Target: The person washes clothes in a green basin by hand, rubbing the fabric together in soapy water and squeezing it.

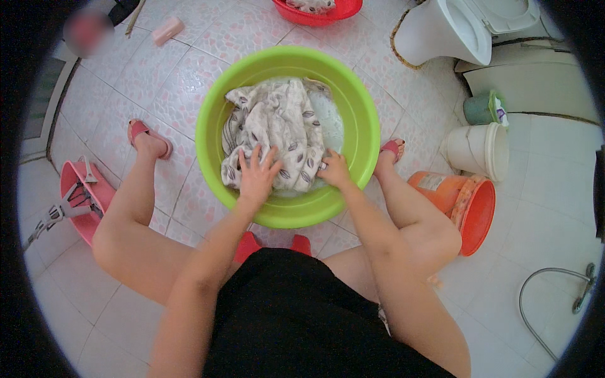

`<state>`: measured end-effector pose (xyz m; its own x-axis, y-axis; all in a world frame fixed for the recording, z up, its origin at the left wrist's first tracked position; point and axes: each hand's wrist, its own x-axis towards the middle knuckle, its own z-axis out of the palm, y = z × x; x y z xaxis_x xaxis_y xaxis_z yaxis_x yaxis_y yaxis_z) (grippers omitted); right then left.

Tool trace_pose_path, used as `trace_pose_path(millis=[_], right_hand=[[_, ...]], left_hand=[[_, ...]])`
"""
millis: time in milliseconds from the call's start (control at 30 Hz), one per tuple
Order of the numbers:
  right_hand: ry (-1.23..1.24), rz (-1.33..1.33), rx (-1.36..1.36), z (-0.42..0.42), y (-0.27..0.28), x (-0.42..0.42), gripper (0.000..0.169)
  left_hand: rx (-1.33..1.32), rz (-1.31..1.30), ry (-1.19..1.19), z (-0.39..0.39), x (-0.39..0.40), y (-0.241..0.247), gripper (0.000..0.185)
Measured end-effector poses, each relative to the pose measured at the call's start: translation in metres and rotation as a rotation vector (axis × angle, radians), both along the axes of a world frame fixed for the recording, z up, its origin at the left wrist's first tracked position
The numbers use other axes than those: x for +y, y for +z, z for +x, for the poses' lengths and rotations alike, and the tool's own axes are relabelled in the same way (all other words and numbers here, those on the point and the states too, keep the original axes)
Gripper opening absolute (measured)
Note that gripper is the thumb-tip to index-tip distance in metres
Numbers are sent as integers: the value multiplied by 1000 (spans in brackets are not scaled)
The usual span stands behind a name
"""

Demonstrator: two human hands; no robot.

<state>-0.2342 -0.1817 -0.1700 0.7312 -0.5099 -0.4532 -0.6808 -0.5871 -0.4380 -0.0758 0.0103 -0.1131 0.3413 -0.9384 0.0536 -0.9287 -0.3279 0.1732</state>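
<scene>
A large green plastic basin [371, 127] stands on the tiled floor between my feet. In it a white cloth with a dark leaf print [288, 118] lies bunched in cloudy, sudsy water [328, 118]. My left hand [258, 172] rests on the near left part of the wet cloth, palm down with its fingers spread. At the cloth's near right edge, my right hand [334, 169] has its fingers curled on a bit of the fabric; its fingertips are partly hidden.
A red basin [307, 18] with patterned cloth and a white toilet [439, 33] are beyond. Orange [477, 212] and white [477, 149] buckets lie at the right, a pink tub [78, 189] at the left. A pink bar-like object [168, 31] lies on the floor.
</scene>
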Motion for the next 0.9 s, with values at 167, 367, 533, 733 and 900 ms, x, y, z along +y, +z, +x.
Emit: trace_pose_path(millis=[167,367,533,733,900], right_hand=[[-415,719,-36,19,59,-16,26],[-721,1109,-339,43,143,-18,24],[-848,1279,-590,67,212,-19,30],[-636,1250,-667,86,293,-13,39],[-547,1373,-686,102,332,11,40]], left_hand=[[177,96,44,58,-10,17,38],[273,-38,360,101,-25,37,23],[430,-172,562,75,-27,51,21],[1645,404,182,21,-23,68,55],[2596,-270,232,-17,-24,81,61]])
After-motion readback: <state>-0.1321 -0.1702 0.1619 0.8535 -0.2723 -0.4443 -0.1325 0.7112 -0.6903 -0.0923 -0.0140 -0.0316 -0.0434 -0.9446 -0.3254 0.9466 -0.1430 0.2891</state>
